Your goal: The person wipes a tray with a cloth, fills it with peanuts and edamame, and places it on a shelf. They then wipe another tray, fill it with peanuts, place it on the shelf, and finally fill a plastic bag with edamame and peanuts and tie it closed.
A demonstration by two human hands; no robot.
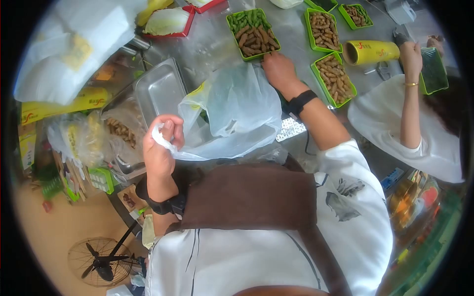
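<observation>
The left hand (159, 148) is at centre left of the frame, raised above the edge of the surface (212, 47). Its fingers (170, 129) are curled tight, pinching a bunched white edge of the clear plastic bag (237, 111). The bag billows out to the right of that hand and fills the middle of the frame, between the two arms; what is inside it cannot be made out.

The right hand (279, 69) reaches up the frame, palm down, to the near edge of a green tray (253, 33) at top centre. The tray holds brown peanut pods with green pods at its far end. The fingertips meet the tray's lower right corner, but they are foreshortened, so whether they grip the rim or only rest against it cannot be told. A black wristband (301, 101) sits on that wrist.

An empty-looking metal tray (160, 91) lies just left of the bag. A second tray of peanuts (335, 79) lies just right of the right hand, and a third one (323, 30) above it. In the upper right, a co-worker's hand (411, 56) is beside a yellow roll (370, 52) lying on its side. A red tray (168, 22) with pale leafy greens is at upper left, and a fan (101, 259) stands on the floor at lower left.
</observation>
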